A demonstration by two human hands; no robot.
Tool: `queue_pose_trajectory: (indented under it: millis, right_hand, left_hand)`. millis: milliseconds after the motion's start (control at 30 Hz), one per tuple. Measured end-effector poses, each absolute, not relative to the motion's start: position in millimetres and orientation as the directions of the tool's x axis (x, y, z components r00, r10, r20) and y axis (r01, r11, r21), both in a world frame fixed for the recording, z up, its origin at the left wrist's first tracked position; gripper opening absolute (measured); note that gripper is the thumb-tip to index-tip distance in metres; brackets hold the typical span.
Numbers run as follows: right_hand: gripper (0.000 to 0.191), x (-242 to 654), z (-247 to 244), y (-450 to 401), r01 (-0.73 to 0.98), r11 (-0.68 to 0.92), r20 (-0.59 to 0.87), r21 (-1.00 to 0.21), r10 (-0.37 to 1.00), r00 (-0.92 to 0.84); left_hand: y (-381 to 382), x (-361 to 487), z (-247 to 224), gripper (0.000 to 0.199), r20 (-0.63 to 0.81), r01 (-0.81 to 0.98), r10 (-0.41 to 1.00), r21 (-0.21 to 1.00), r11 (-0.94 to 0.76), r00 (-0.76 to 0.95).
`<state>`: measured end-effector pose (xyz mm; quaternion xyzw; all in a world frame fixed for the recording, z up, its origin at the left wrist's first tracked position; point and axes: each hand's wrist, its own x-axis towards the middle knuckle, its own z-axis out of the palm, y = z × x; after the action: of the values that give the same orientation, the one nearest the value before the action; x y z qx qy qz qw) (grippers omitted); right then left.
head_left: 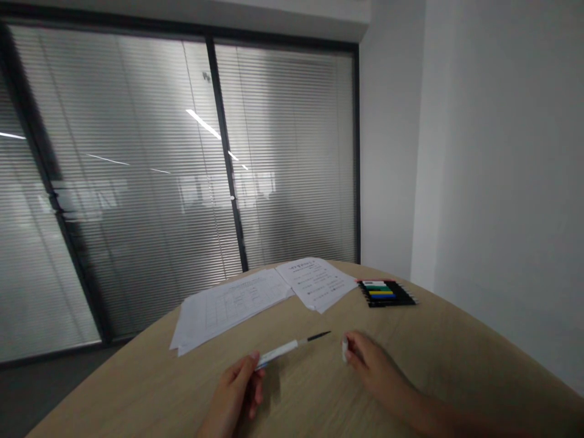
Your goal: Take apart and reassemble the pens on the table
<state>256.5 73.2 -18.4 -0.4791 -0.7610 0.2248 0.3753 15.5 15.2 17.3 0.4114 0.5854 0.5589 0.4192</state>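
My left hand (240,387) is closed round the lower end of a white pen (279,353), which slants up to the right and ends in a thin black tip. To the right of that tip, my right hand (365,358) pinches a small white cap (344,350). Pen and cap are apart, with bare wood between them. Both hands are low over the wooden table (310,389).
Printed sheets lie at the table's far side, a wide stack (232,307) on the left and another sheet (317,283) beside it. Right of them is a row of dark pens with coloured labels (385,293). Behind stand glass panels with blinds (292,152).
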Motion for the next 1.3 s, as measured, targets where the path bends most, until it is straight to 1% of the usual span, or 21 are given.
queue_pose_trajectory:
  millis: [100, 333, 433, 567, 733, 900, 1000, 1200, 1300]
  right_hand:
    - [0.013, 256.9, -18.2, 72.2, 0.588, 0.436, 0.369, -0.681, 0.898, -0.240]
    - [0.013, 255.1, -17.0, 70.1, 0.597, 0.424, 0.351, -0.682, 0.905, -0.241]
    - [0.013, 253.8, -15.7, 68.7, 0.595, 0.429, 0.364, -0.680, 0.901, -0.234]
    - [0.014, 253.7, -20.3, 73.1, 0.573, 0.426, 0.364, -0.700, 0.903, -0.227]
    - [0.016, 254.8, -25.0, 78.0, 0.520, 0.399, 0.330, -0.755, 0.917, -0.224]
    - [0.015, 253.3, -19.7, 73.2, 0.567, 0.420, 0.329, -0.708, 0.907, -0.261]
    - [0.014, 252.9, -17.7, 71.5, 0.592, 0.441, 0.339, -0.674, 0.897, -0.282]
    - [0.015, 253.3, -15.1, 70.2, 0.599, 0.447, 0.355, -0.664, 0.894, -0.274]
    - [0.016, 253.1, -15.8, 70.2, 0.602, 0.437, 0.349, -0.668, 0.899, -0.264]
  left_hand:
    - [14.6, 16.1, 19.8, 0.050, -0.029, 0.025, 0.951, 0.999, 0.038, -0.309]
    - [14.8, 17.3, 22.3, 0.050, -0.034, 0.046, 0.951, 0.998, 0.050, -0.306]
    - [12.9, 19.1, 25.0, 0.048, -0.014, 0.050, 0.950, 0.998, 0.032, -0.312]
    - [10.6, 19.4, 25.0, 0.048, -0.018, 0.035, 0.952, 0.999, 0.030, -0.306]
    - [13.3, 15.3, 16.8, 0.045, 0.011, -0.016, 0.950, 1.000, -0.017, -0.312]
    - [13.9, 13.4, 14.4, 0.046, -0.033, -0.065, 0.949, 0.998, 0.013, -0.314]
    - [13.1, 13.9, 16.3, 0.044, -0.032, -0.082, 0.952, 0.997, 0.007, -0.306]
    - [14.0, 13.4, 16.6, 0.040, -0.036, -0.117, 0.957, 0.993, 0.003, -0.286]
    - [15.0, 12.5, 14.9, 0.042, -0.033, -0.120, 0.960, 0.993, 0.000, -0.276]
